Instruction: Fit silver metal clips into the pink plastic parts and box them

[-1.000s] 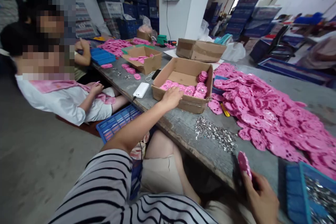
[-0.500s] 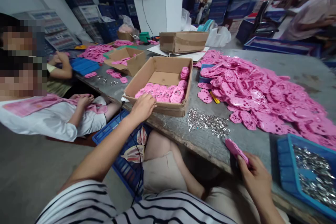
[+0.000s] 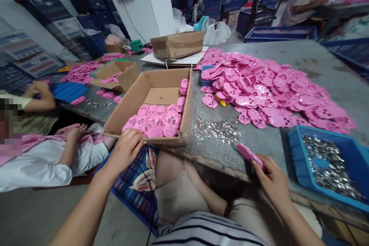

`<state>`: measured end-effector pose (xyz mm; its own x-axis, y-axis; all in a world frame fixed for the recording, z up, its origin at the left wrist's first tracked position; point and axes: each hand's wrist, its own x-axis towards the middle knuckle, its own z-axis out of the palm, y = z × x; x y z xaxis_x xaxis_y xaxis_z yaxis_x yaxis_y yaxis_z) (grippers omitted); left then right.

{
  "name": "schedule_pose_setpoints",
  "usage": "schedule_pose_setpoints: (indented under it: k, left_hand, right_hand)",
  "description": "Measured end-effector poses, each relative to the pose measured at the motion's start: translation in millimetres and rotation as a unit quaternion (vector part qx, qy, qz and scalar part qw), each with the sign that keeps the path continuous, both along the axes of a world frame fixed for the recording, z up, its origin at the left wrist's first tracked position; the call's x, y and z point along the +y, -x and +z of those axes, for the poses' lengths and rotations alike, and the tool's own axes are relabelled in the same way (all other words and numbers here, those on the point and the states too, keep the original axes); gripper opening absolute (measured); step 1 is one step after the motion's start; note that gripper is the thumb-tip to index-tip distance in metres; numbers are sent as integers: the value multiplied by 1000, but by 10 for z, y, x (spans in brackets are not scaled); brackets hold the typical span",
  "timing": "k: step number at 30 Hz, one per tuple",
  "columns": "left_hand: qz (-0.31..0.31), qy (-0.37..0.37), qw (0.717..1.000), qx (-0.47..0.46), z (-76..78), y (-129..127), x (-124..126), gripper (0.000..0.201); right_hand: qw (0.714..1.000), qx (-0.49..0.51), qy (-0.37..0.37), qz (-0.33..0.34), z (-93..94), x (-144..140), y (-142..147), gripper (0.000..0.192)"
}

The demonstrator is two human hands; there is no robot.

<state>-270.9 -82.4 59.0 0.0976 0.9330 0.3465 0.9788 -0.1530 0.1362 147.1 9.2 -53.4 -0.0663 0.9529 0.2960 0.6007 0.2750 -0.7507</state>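
My left hand (image 3: 127, 148) is closed over the near rim of an open cardboard box (image 3: 186, 103) at the table's front edge. Inside, flat pink scalloped pieces (image 3: 150, 117) with small shiny metal bits lie in rows along the near side, plus a short stack at the far right. My right hand (image 3: 269, 177) pinches a thin stack of pink pieces (image 3: 249, 155) at the table edge; how many cannot be told. Small silver metal parts (image 3: 216, 130) are scattered on the tabletop between the box and that hand.
A big heap of pink pieces (image 3: 265, 84) covers the table's right half. A blue bin of metal parts (image 3: 296, 161) stands at the right front. Another cardboard box (image 3: 178, 44) sits behind. Two people work at the left; a blue crate (image 3: 132, 196) lies below the table.
The view has turned to the right. The cardboard box has come nearer to me, with my left hand on its rim. My right hand still holds the pink pieces.
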Motion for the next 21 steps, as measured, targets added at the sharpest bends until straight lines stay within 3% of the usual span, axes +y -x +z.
schedule_pose_setpoints:
  k: [2, 4, 6, 7, 8, 9, 10, 12, 14, 15, 16, 18, 21]
  left_hand:
    - [12, -45, 999, 2, -8, -63, -39, 17]
    - [46, -146, 988, -12, -81, -247, -60, 21]
    - [22, -220, 968, -117, -230, -589, -48, 31]
    - [-41, -204, 955, -214, -325, -818, -25, 30]
    - [-103, -106, 937, -316, -426, -1077, 12, 29]
    - [-124, 29, 896, -424, -525, -1353, 65, 35]
    - [-114, 122, 822, -545, -615, -1632, 133, 43]
    - [-94, 262, 636, -720, -750, -2140, 304, 61]
    - [-35, 290, 502, -814, -817, -2503, 481, 60]
    - [-8, 283, 459, -842, -830, -2616, 558, 55]
    - [17, 271, 433, -859, -835, -2685, 622, 48]
    - [47, 264, 423, -865, -834, -2719, 711, 36]
    - [41, 286, 463, -838, -824, -2658, 790, 33]
  right_hand:
    - [1000, 27, 8, -9, 20, -9, -15, 45]
    - [999, 46, 3, -15, 77, -24, -21, 43]
    - [999, 43, -33, -8, 162, -50, -2, 35]
    - [998, 32, -60, 4, 208, -68, 23, 31]
    - [996, 16, -90, 19, 252, -91, 58, 28]
    - [992, -6, -118, 38, 289, -121, 104, 29]
    - [987, -36, -144, 58, 319, -158, 157, 31]
    - [972, -113, -179, 101, 352, -243, 260, 36]
    - [957, -182, -184, 129, 357, -328, 304, 40]
    - [954, -198, -178, 140, 354, -362, 282, 42]
    - [955, -199, -168, 144, 351, -385, 222, 46]
    - [963, -181, -161, 114, 351, -392, -11, 54]
    - [960, -205, -186, -38, 370, -308, -530, 52]
